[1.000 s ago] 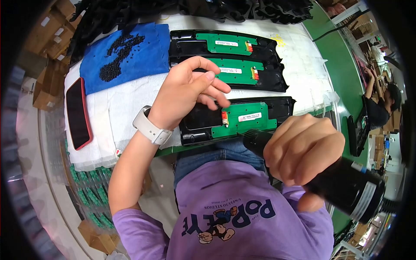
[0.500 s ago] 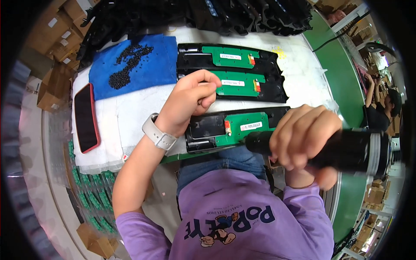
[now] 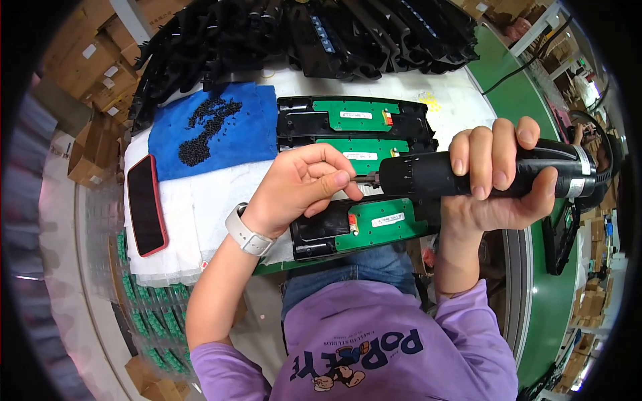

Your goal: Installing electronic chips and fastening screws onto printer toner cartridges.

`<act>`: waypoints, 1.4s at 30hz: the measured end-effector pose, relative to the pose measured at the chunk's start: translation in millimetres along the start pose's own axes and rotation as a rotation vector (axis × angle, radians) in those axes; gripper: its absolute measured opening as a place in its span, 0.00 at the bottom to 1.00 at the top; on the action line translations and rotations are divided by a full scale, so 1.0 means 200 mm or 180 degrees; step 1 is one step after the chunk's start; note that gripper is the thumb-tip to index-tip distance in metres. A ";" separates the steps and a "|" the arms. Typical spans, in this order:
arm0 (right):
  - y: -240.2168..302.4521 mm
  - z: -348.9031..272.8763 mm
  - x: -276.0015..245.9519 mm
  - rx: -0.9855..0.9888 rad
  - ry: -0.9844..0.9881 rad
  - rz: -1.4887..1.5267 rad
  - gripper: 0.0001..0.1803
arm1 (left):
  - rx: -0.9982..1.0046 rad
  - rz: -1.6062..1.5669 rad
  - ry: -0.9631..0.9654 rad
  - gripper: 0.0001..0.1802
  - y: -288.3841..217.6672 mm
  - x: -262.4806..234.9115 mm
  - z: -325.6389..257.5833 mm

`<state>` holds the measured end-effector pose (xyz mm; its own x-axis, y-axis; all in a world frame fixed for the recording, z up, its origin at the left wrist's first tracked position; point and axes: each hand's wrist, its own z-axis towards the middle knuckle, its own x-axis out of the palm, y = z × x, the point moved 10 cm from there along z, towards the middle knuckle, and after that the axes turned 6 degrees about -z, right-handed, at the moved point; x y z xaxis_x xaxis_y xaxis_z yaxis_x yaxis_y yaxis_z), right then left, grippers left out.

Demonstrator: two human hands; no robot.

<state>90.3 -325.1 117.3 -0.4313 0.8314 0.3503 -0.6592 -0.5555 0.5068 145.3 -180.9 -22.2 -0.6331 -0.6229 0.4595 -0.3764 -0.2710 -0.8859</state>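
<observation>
My right hand (image 3: 501, 164) grips a black electric screwdriver (image 3: 418, 175), held level with its bit pointing left. At the bit's tip, the thumb and fingers of my left hand (image 3: 301, 184) are pinched together; whatever they hold is too small to make out. Below the tool lies the nearest black plastic panel (image 3: 317, 227), fitted with a green circuit board (image 3: 382, 224). Two more such panels lie beyond it, the farthest with its own green board (image 3: 364, 120). My left hand partly covers the middle panel (image 3: 287, 143).
Small black screws (image 3: 195, 150) lie heaped on a blue cloth (image 3: 257, 127) at the left. A phone with a red case (image 3: 147, 204) rests beside it. Black plastic parts (image 3: 348, 40) are piled at the back. Bundled green boards (image 3: 157, 321) sit low at left.
My right hand has lifted the screwdriver up from the nearest panel and levelled it. My left fingers have come to its bit tip. The whole view has shifted slightly.
</observation>
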 end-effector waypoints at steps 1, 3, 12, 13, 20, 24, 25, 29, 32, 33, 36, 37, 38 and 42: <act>0.00 0.00 0.00 0.0025 -0.0011 0.0049 0.22 | 0.0002 0.0065 0.0017 0.05 0.00 0.00 0.00; -0.01 -0.01 -0.01 0.0043 -0.0065 0.0069 0.22 | -0.0008 0.0125 0.0028 0.05 0.00 0.01 0.00; -0.02 -0.03 -0.03 0.0120 -0.0215 0.0325 0.25 | -0.0175 0.0005 0.0311 0.06 0.02 0.05 -0.01; -0.01 -0.04 -0.02 0.0125 -0.0237 0.0311 0.25 | -0.0196 -0.0006 0.0324 0.06 0.03 0.05 -0.01; 0.04 -0.09 -0.02 0.0513 -0.0209 -0.0022 0.19 | -0.0047 0.0337 -0.0084 0.14 0.05 -0.02 0.03; 0.14 -0.17 0.05 0.0501 0.0286 -0.0726 0.22 | -0.0098 -0.0214 -0.0178 0.09 0.07 -0.06 0.04; 0.15 -0.18 0.08 0.0568 0.0604 -0.0734 0.23 | -0.0117 -0.0230 -0.0157 0.09 0.07 -0.04 0.04; 0.15 -0.24 0.10 0.0694 0.0722 -0.0848 0.23 | -0.0092 -0.0001 -0.0425 0.10 0.06 -0.06 0.02; 0.16 -0.25 0.12 0.0667 0.0805 -0.0754 0.24 | -0.0081 0.0046 -0.0387 0.08 0.07 -0.05 0.03; 0.16 -0.25 0.12 0.0668 0.0803 -0.0747 0.24 | -0.0074 0.0043 -0.0398 0.08 0.07 -0.06 0.03; 0.14 -0.26 0.12 0.0804 0.0703 -0.0757 0.23 | -0.0114 0.0018 -0.0392 0.07 0.08 -0.05 0.02; 0.16 -0.26 0.13 0.0763 0.0807 -0.0812 0.22 | -0.0160 -0.0006 -0.0363 0.07 0.08 -0.03 0.03; 0.17 -0.26 0.15 0.0724 0.0910 -0.0871 0.21 | -0.0173 -0.0014 -0.0325 0.07 0.09 -0.02 0.05; 0.11 -0.28 0.20 0.0774 0.1049 -0.0741 0.17 | -0.0155 0.0041 -0.0386 0.07 0.09 -0.07 0.02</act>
<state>24.0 -303.0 98.9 -0.4876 0.8720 -0.0436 -0.6152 -0.3077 0.7258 150.2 -180.9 -45.1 -0.5527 -0.7112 0.4344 -0.4030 -0.2282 -0.8863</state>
